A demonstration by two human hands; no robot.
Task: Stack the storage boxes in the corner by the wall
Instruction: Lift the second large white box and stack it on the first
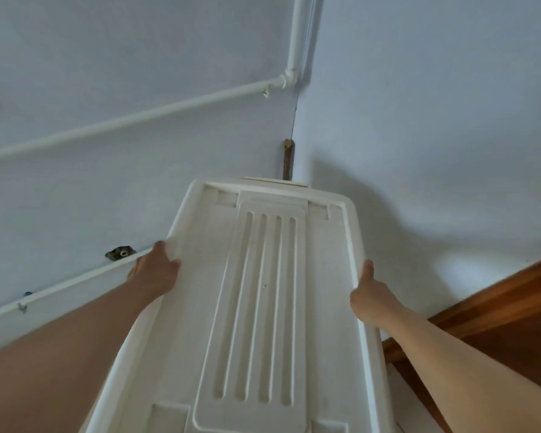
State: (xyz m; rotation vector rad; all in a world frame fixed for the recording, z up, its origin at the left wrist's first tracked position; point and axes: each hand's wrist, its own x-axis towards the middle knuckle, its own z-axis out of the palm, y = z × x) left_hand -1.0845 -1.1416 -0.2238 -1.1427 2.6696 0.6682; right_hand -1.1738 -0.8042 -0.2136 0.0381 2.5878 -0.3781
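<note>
A: The white plastic storage box (263,307) with its ribbed, moulded lid fills the lower middle of the frame, its far end reaching up toward the corner where the two pale blue walls (419,104) meet.

B: What are the hands doing?

A: I see my left hand (156,270) on the box's left edge, at middle left of the frame, thumb lying over the lid rim and fingers curled down the side. My right hand (369,292) grips the right edge, thumb pointing up along the rim, the other fingers hidden under it.

B: Is it resting on something?

A: I cannot tell; its underside is out of sight. Just past its far end a thin flat white edge (275,182) shows, and what it belongs to I cannot say.

B: Anything else around?

A: A white pipe (138,115) runs across the left wall and turns upward at the corner, upper middle of the frame. A second white pipe (60,289) runs lower, behind my left forearm. A brown wooden stick (287,159) stands in the corner above the box. Dark brown wooden boards (497,323) sit at lower right.
</note>
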